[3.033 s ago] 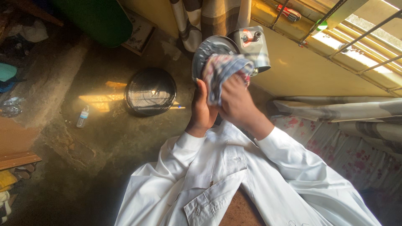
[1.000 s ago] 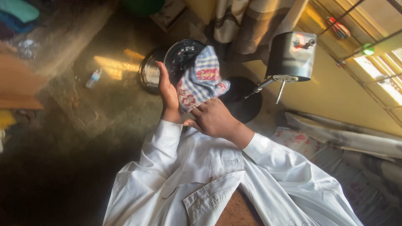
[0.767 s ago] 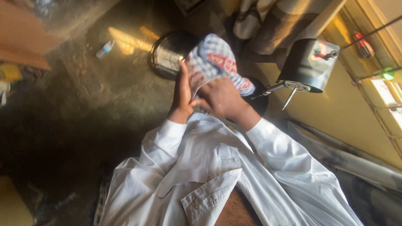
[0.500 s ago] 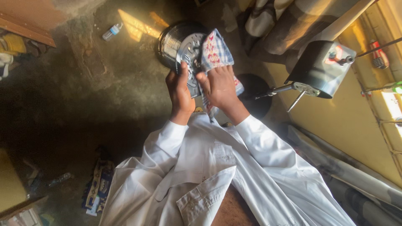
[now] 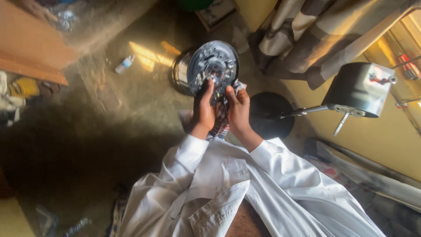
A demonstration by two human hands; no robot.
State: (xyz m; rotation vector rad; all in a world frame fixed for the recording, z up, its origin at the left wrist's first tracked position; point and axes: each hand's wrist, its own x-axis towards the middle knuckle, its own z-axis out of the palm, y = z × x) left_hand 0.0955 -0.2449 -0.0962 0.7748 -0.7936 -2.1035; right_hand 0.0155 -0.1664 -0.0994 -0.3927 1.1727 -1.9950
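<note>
My left hand [image 5: 202, 109] is closed around the lower edge of a round, grey metal disc [image 5: 213, 66], its thumb pressed up against the face near the hub, and my right hand [image 5: 239, 112] grips the same disc from the lower right, fingers curled behind the rim. The disc stands nearly upright in the upper middle of the frame, its ribbed face turned toward me. Bunched between my palms and hanging just below them is a checked cloth [image 5: 221, 120]; it touches the disc's bottom edge, though shadow keeps me from telling how much of it lies behind the disc. My white sleeves [image 5: 263, 175] run down to the bottom of the frame. Just behind the disc, to its left, a round metal pan [image 5: 180, 77] sits on the floor [image 5: 109, 123], partly hidden by the disc. To the right of my right hand a dark round base [image 5: 274, 112] rests on the floor, and a thin rod leads from it to a grey motor housing [image 5: 359, 90] at the right of the frame. A small plastic bottle [image 5: 124, 64] lies on the floor at upper left, near a patch of sunlight. A striped curtain [image 5: 315, 39] hangs across the upper right.
</note>
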